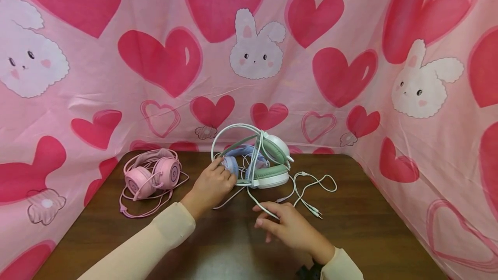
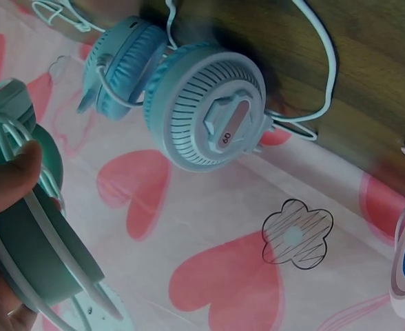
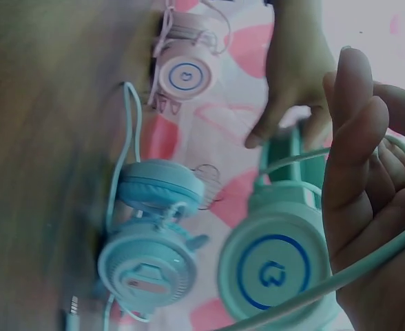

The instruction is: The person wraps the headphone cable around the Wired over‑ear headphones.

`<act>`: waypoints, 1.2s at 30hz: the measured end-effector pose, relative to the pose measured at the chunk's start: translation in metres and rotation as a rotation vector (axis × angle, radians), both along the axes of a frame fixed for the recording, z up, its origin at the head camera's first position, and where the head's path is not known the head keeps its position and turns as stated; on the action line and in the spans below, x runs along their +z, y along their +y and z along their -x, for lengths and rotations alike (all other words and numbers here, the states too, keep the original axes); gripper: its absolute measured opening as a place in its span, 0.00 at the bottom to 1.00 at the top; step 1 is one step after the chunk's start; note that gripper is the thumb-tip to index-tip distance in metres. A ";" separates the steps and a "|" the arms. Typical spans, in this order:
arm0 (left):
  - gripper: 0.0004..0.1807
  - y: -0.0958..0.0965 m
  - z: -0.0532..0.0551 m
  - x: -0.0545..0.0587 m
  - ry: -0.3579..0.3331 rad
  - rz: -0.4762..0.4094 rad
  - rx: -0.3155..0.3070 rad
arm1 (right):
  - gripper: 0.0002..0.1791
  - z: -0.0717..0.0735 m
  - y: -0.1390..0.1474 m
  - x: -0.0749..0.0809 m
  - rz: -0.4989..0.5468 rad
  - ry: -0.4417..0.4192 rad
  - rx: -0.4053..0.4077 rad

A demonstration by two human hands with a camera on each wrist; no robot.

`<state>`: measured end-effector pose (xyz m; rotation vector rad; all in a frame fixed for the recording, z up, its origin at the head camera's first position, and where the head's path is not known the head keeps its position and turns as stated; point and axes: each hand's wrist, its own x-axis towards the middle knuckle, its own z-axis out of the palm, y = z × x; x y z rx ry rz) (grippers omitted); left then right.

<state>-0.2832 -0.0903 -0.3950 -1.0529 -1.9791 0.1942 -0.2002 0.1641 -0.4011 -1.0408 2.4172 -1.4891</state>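
Note:
My left hand (image 1: 214,183) grips the headband of white headphones with green pads (image 1: 272,179), holding them raised and turned on their side. In the left wrist view its thumb presses over the green band (image 2: 51,252) and the thin cord wound round it. My right hand (image 1: 292,226) holds the white cable (image 1: 251,198) of these headphones, which runs across its curled fingers in the right wrist view. Light blue headphones (image 2: 209,110) rest on the table behind the raised pair, partly hidden by it in the head view.
Pink headphones (image 1: 145,181) with their cord lie at the left on the dark wooden table (image 1: 233,249). A loose cable with plugs (image 1: 316,211) trails over the right side. A pink cloth with hearts and rabbits (image 1: 256,94) stands round the back and sides.

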 end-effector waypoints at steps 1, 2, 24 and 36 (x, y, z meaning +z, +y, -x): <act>0.10 -0.001 -0.001 -0.001 0.000 0.004 -0.001 | 0.14 0.000 0.001 0.002 -0.009 0.004 0.003; 0.10 -0.001 -0.002 -0.002 0.000 0.008 -0.003 | 0.13 0.000 0.002 0.005 -0.020 0.010 0.005; 0.21 0.005 -0.019 -0.022 0.134 0.127 -0.117 | 0.05 0.003 0.028 0.061 -0.034 0.141 -0.014; 0.20 0.006 -0.031 -0.019 0.143 0.162 -0.144 | 0.09 0.008 0.032 0.069 0.033 0.152 0.031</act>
